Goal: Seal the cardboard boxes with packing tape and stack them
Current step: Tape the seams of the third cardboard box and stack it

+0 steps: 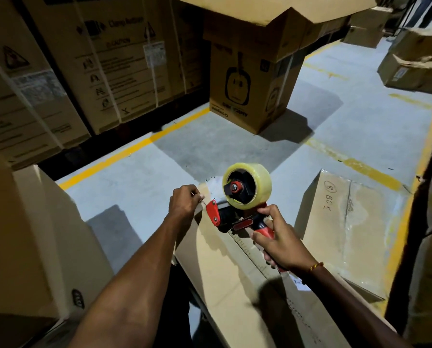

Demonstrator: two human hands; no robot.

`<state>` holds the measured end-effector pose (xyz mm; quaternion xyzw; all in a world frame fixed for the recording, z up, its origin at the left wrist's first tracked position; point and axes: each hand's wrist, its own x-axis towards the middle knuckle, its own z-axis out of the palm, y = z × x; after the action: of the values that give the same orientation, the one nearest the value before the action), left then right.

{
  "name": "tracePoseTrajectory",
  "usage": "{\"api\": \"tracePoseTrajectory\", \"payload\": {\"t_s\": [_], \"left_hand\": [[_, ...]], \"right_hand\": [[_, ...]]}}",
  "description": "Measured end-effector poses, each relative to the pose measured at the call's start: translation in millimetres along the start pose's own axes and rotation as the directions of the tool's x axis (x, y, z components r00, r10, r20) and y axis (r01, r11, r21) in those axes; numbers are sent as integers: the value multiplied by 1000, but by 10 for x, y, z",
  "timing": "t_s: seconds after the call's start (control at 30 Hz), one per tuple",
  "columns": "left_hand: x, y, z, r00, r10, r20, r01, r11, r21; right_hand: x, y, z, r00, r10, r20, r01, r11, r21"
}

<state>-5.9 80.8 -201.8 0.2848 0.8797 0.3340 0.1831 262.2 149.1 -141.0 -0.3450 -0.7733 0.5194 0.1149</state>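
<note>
Right hand (281,241) grips red handle of tape dispenser (240,197), clear roll upright, dispenser resting on top of cardboard box (225,277) near its far edge. Left hand (184,203) at box's far corner, fingers curled, pinching tape end. Second box (345,229) just right, on floor (335,116).

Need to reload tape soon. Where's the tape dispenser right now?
In the head view, lower centre: the tape dispenser is in the right hand, at the far end of the box.
</note>
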Motion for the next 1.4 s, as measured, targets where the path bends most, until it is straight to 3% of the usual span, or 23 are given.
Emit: {"api": "tracePoseTrajectory", "payload": {"t_s": [0.23, 0.37, 0.43, 0.53, 0.6, 0.8, 1.03, 1.2, 1.33, 1.4], "left_hand": [[22, -80, 22, 998, 58, 17, -57, 997, -52], [37, -96, 63, 998, 67, -17, -67, 998, 1], [42, -77, 83, 996, 85, -31, -82, 992, 91], [-4, -37, 108, 983, 169, -75, -130, 921, 367], [-15, -59, 141, 979, 182, -88, -127, 891, 435], [130, -219, 210, 998, 50, -33, -38, 955, 293], [170, -308, 185, 999, 43, -8, -42, 997, 70], [148, -265, 215, 988, 143, -57, -125, 962, 243], [146, -259, 184, 994, 87, -70, -71, 975, 210], [133, -287, 179, 987, 151, -58, -132, 958, 255]], "right_hand": [[35, 89, 69, 1000, 19, 4, -19, 999, -29], [77, 125, 93, 1000, 16, 0, -16, 1000, -26], [95, 137, 98, 1000, 10, 4, -10, 1000, -25], [113, 161, 106, 1000, 13, 9, -12, 1000, -10], [125, 178, 115, 1000, 12, 7, -12, 1000, 3], [143, 236, 105, 1000, -23, 14, 22, 999, 39], [149, 263, 99, 998, -65, 5, 65, 998, 14], [161, 259, 95, 997, -78, 15, 78, 997, -5], [150, 241, 87, 995, -94, 21, 94, 996, -7], [140, 253, 81, 996, -92, 20, 92, 996, -1]]}}
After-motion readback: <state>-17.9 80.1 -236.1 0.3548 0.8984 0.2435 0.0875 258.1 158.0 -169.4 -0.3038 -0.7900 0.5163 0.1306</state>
